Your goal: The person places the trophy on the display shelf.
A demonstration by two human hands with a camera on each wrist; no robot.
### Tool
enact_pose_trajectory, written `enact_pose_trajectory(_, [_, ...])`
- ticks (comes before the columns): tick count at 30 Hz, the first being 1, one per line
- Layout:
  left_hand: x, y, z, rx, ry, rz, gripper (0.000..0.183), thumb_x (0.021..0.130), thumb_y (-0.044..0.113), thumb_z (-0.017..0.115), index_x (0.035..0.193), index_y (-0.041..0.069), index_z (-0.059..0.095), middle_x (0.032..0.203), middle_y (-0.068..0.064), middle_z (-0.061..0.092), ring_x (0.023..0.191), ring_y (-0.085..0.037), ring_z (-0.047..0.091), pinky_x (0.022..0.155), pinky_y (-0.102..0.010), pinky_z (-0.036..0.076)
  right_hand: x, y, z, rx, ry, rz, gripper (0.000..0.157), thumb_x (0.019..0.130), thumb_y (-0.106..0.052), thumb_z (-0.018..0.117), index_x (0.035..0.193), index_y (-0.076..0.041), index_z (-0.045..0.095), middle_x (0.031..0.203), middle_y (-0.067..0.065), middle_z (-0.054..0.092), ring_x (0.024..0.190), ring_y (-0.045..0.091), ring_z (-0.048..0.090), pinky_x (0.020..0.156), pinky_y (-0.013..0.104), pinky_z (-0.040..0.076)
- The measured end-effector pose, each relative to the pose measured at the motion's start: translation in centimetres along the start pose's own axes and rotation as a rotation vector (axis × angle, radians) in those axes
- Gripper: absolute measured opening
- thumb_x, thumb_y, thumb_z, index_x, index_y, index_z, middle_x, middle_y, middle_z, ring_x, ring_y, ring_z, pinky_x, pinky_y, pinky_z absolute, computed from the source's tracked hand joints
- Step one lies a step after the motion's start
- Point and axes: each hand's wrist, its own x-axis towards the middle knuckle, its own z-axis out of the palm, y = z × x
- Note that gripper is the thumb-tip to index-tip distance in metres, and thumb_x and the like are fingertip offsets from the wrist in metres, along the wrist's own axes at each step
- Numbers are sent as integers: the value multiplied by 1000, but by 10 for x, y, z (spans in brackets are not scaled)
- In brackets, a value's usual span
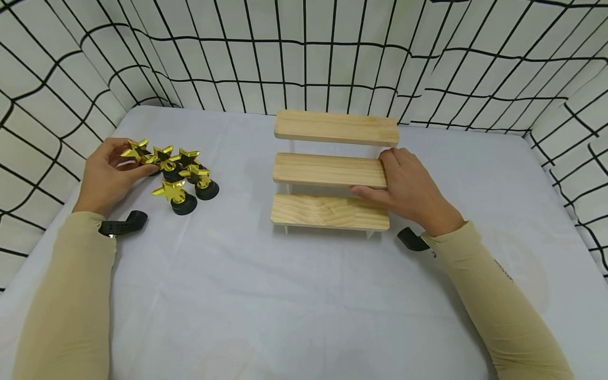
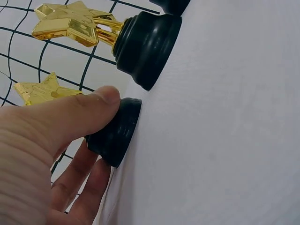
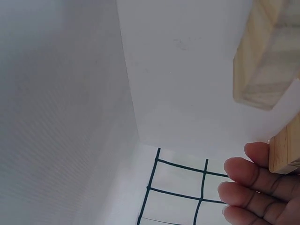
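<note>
Several gold star trophies on round black bases are grouped at the left in the head view, among them a front trophy point(image 1: 174, 196). My left hand point(image 1: 110, 171) is at the group's left edge. In the left wrist view, its thumb and fingers pinch the black base of one trophy point(image 2: 117, 133), and another trophy point(image 2: 145, 44) stands beside it. A three-step wooden display stand point(image 1: 328, 211) is right of centre. My right hand point(image 1: 413, 190) grips the right end of its middle shelf point(image 1: 328, 170), thumb along the front edge and fingers toward the back edge.
A white cloth point(image 1: 266, 295) covers the table. Black wire grid panels point(image 1: 294, 63) rise along the back and both sides, the left one close behind my left hand. The stand's top shelf point(image 1: 334, 126) is near the back panel.
</note>
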Motion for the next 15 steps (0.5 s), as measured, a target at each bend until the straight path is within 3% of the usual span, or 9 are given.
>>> enact_pose_trajectory(5, [0,-3,1,14,-2,-2,59,89,29,82,140,35,50,142,10,56,102,14,53,88,5,47,1,0,1,-52,45,-27,100,88,-92,27,91,4,53,78,16,52,68,32,46,62,43,42])
enact_pose_trajectory(15, [0,-2,3,-36,23,27,56,88,20,84,131,36,52,121,29,53,102,14,54,87,5,47,1,0,0,-101,43,-19,101,88,-93,23,89,4,53,76,15,51,68,33,47,61,43,42])
